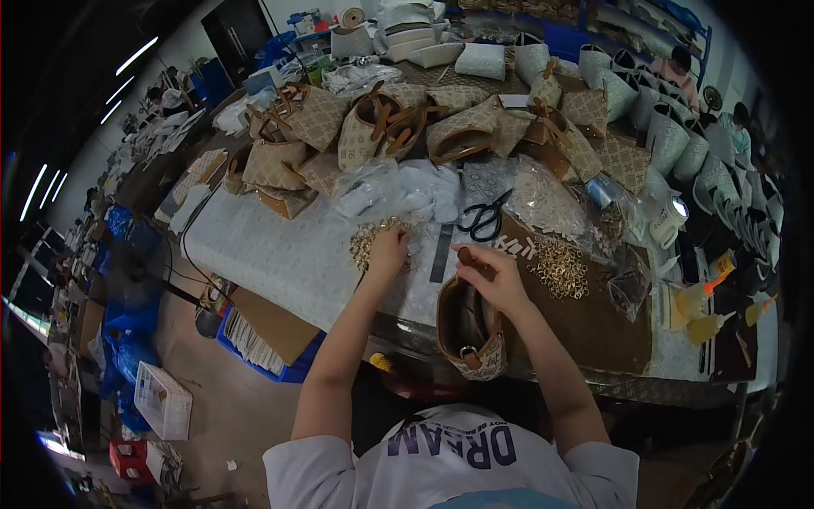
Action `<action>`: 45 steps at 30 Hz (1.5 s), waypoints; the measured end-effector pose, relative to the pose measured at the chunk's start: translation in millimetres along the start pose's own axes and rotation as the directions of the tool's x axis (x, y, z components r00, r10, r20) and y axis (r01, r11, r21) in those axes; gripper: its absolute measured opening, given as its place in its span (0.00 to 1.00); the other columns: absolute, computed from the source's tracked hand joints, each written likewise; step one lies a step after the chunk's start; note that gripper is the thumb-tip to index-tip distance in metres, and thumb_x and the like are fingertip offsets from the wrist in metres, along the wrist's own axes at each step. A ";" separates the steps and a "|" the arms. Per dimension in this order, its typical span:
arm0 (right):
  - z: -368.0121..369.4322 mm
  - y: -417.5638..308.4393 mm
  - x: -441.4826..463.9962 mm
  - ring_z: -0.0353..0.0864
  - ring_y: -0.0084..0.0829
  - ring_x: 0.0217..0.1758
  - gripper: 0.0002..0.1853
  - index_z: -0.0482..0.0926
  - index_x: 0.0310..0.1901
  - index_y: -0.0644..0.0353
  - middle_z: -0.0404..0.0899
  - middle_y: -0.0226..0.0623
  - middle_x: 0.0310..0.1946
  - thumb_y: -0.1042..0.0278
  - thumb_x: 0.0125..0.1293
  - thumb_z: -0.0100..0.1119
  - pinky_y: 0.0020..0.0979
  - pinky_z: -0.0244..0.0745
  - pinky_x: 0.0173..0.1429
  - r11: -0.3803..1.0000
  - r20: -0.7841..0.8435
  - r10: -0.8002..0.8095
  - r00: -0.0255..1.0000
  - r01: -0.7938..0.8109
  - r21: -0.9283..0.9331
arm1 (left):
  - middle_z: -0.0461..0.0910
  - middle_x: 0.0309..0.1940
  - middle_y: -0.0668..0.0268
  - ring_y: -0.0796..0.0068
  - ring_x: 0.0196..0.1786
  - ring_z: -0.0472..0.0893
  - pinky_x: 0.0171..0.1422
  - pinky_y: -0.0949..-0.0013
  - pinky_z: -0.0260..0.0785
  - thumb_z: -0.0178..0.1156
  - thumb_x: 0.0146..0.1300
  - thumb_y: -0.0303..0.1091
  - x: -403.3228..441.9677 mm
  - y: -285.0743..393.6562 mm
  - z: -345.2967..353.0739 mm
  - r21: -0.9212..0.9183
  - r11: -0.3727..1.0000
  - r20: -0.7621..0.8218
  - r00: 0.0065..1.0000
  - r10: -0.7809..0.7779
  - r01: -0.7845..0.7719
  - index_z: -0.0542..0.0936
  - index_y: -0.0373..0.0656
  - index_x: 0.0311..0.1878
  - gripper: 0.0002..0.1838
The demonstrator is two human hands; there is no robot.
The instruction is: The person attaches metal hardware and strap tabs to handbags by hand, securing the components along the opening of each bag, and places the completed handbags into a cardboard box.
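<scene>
My left hand (388,251) is over a pile of gold-coloured metal pieces (361,242) on the pale table cover, its fingers bent down into the pile; whether it pinches a piece is too small to tell. Between the thumb and fingers of my right hand (487,271) is the brown strap end of a patterned handbag (485,360). The bag hangs open at the table's front edge, close to my body, with a metal ring on its near side. Black scissors (485,219) and a dark strip (442,253) lie beyond my hands.
Patterned bags (360,136) are heaped across the back. Gold rings (560,270) lie at the right, near plastic bags of parts (547,199) and glue bottles (691,299). A blue crate (297,370) stands below on the left. Other people are in the background.
</scene>
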State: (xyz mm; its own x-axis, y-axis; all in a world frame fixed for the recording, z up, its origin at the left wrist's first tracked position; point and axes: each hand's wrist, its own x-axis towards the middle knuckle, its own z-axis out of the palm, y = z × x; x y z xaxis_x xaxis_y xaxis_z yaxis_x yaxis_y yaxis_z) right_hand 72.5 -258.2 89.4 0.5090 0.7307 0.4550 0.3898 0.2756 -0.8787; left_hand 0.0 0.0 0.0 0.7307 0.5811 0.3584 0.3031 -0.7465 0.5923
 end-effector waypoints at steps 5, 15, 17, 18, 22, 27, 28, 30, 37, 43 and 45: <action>9.5 0.1 -2.9 0.79 0.19 0.32 0.16 0.82 0.47 0.66 0.84 0.36 0.32 0.71 0.58 0.70 0.23 0.74 0.37 0.995 -0.191 -0.003 0.982 -0.017 -0.103 | 0.82 0.33 0.49 0.48 0.39 0.81 0.46 0.51 0.73 0.64 0.54 0.35 20.2 -8.4 23.2 0.247 0.968 0.085 0.994 -0.062 0.040 0.82 0.37 0.34 0.10; 27.4 18.8 -5.5 0.84 0.26 0.31 0.11 0.81 0.46 0.68 0.84 0.41 0.30 0.77 0.62 0.62 0.26 0.76 0.37 0.991 -0.332 -0.115 0.936 0.087 -0.100 | 0.82 0.34 0.51 0.49 0.41 0.82 0.45 0.51 0.74 0.64 0.55 0.38 22.9 -12.3 5.3 0.331 0.939 0.072 0.995 0.073 -0.093 0.82 0.40 0.33 0.11; 29.8 26.4 -7.1 0.84 0.27 0.30 0.10 0.81 0.45 0.68 0.84 0.42 0.29 0.77 0.61 0.62 0.26 0.76 0.36 0.987 -0.359 -0.140 0.923 0.104 -0.118 | 0.82 0.36 0.50 0.49 0.41 0.82 0.45 0.51 0.74 0.65 0.54 0.40 29.1 -21.3 12.6 0.359 0.930 0.084 0.995 0.051 -0.077 0.82 0.39 0.32 0.12; 29.1 22.0 -7.9 0.84 0.27 0.29 0.10 0.82 0.45 0.67 0.84 0.42 0.29 0.77 0.61 0.63 0.27 0.76 0.35 0.980 -0.357 -0.159 0.920 0.102 -0.173 | 0.82 0.37 0.49 0.49 0.40 0.82 0.45 0.51 0.74 0.66 0.53 0.40 31.8 -14.8 12.2 0.377 0.924 0.084 0.996 0.028 -0.058 0.83 0.39 0.33 0.13; 26.7 18.3 -10.0 0.84 0.29 0.28 0.10 0.82 0.43 0.67 0.84 0.42 0.27 0.77 0.60 0.64 0.26 0.75 0.33 0.974 -0.405 -0.152 0.902 0.067 -0.218 | 0.83 0.39 0.53 0.58 0.38 0.83 0.44 0.58 0.77 0.65 0.57 0.36 28.5 35.8 -18.5 0.225 0.973 0.156 0.988 0.019 -0.055 0.83 0.37 0.40 0.12; 25.8 14.3 -8.6 0.83 0.35 0.27 0.10 0.82 0.41 0.66 0.82 0.45 0.27 0.75 0.58 0.66 0.29 0.75 0.31 0.964 -0.444 -0.171 0.880 0.055 -0.262 | 0.82 0.40 0.67 0.79 0.39 0.81 0.46 0.74 0.76 0.56 0.69 0.27 -8.3 119.4 -68.3 -0.779 0.541 0.403 0.914 0.046 0.316 0.80 0.36 0.53 0.13; 26.4 17.4 -8.5 0.83 0.37 0.28 0.10 0.82 0.41 0.65 0.82 0.45 0.27 0.74 0.58 0.67 0.30 0.75 0.31 0.954 -0.443 -0.184 0.878 0.051 -0.294 | 0.82 0.41 0.66 0.79 0.40 0.81 0.47 0.74 0.76 0.57 0.68 0.28 -16.5 137.0 -79.5 -0.776 0.513 0.453 0.890 0.047 0.367 0.80 0.37 0.53 0.13; 25.8 8.1 -9.1 0.83 0.41 0.29 0.10 0.83 0.41 0.61 0.82 0.45 0.28 0.72 0.58 0.67 0.32 0.75 0.32 0.954 -0.429 -0.158 0.890 0.025 -0.299 | 0.82 0.40 0.66 0.80 0.40 0.81 0.46 0.75 0.75 0.58 0.68 0.28 -27.8 162.8 -93.8 -0.739 0.585 0.472 0.877 0.094 0.335 0.80 0.36 0.53 0.13; 29.6 9.2 -8.7 0.83 0.42 0.31 0.10 0.83 0.44 0.61 0.82 0.44 0.29 0.71 0.60 0.64 0.35 0.77 0.35 0.940 -0.420 -0.181 0.889 0.032 -0.339 | 0.83 0.33 0.68 0.83 0.33 0.79 0.38 0.77 0.72 0.67 0.60 0.29 -31.1 160.1 -88.8 -0.674 0.719 0.403 0.901 0.161 0.173 0.82 0.35 0.48 0.14; 32.9 15.8 -9.3 0.83 0.43 0.31 0.11 0.82 0.45 0.62 0.82 0.45 0.29 0.75 0.60 0.62 0.36 0.77 0.36 0.905 -0.362 -0.225 0.904 0.056 -0.422 | 0.82 0.32 0.67 0.81 0.34 0.80 0.39 0.77 0.73 0.73 0.53 0.27 -27.7 164.5 -98.0 -0.424 0.905 0.359 0.911 0.202 -0.034 0.82 0.36 0.40 0.13; 33.2 16.8 -9.3 0.82 0.45 0.32 0.11 0.82 0.45 0.63 0.82 0.45 0.30 0.77 0.59 0.61 0.38 0.77 0.36 0.904 -0.361 -0.232 0.903 0.062 -0.423 | 0.81 0.32 0.66 0.79 0.33 0.81 0.38 0.75 0.73 0.74 0.50 0.28 -29.1 175.4 -103.2 -0.241 0.944 0.290 0.911 0.292 -0.226 0.81 0.35 0.38 0.14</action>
State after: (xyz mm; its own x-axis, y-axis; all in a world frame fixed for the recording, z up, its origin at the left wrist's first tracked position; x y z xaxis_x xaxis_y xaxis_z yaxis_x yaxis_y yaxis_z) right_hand 48.9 -239.6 65.6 0.6468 0.3704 0.6667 0.7089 0.0303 -0.7046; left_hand -31.2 -114.4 168.0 0.9318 0.2177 0.2903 -0.0261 -0.7576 0.6522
